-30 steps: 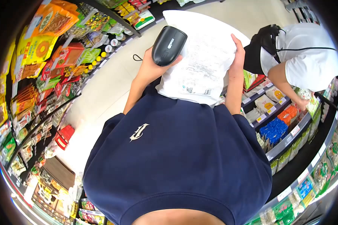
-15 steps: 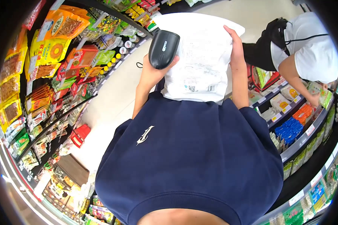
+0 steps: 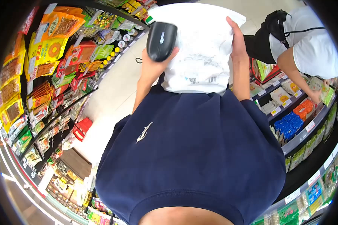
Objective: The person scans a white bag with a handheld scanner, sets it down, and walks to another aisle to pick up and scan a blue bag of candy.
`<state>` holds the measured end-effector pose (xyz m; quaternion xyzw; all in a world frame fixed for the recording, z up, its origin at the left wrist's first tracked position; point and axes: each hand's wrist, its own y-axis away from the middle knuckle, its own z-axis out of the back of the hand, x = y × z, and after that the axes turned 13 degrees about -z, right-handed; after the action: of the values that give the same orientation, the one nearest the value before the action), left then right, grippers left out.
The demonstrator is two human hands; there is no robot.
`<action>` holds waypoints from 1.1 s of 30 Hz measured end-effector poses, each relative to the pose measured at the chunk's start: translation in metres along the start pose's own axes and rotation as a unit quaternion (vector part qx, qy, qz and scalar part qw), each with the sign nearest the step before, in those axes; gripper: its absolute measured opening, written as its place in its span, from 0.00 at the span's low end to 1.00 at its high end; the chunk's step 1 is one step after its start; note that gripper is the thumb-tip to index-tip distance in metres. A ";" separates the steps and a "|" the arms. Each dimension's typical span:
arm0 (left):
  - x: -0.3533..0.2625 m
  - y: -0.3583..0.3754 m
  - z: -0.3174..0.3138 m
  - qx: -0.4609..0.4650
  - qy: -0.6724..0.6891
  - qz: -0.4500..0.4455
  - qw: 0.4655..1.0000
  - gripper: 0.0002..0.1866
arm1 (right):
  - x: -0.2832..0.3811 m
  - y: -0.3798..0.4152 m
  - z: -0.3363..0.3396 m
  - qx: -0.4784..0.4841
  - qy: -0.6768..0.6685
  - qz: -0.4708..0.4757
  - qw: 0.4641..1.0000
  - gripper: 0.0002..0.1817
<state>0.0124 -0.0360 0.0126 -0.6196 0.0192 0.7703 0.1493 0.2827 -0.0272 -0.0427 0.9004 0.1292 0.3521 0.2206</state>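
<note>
A black handheld barcode scanner (image 3: 162, 42) sits in my left hand (image 3: 154, 66), its rounded head pointing away from me. The thumb of that hand lies at the left edge of a white plastic bag (image 3: 201, 48), which bears printed labels with a barcode on its near part. My right hand (image 3: 239, 43) holds the bag along its right side, thumb or finger reaching up near its wide far end. The bag's near end rests against my navy shirt (image 3: 191, 142).
Shelves of packaged snacks (image 3: 49, 48) line the left side. On the right, a person in a white shirt (image 3: 315, 48) reaches toward a green packet over a chilled shelf (image 3: 289, 123). A red basket (image 3: 82, 129) stands on the floor (image 3: 109, 93) at left.
The bag, scanner and both my hands have shifted slightly upward in view, farther from me. My hold on each stays the same.
</note>
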 end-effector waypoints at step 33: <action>-0.004 0.025 -0.088 0.006 -0.043 -0.043 0.998 0.26 | -0.010 0.050 0.090 -0.006 0.260 0.034 0.965 0.32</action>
<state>0.0899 -0.0792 -0.0081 -0.5851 -0.0095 0.7890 0.1869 0.3416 -0.1020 -0.0827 0.7803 0.1496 0.5822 0.1726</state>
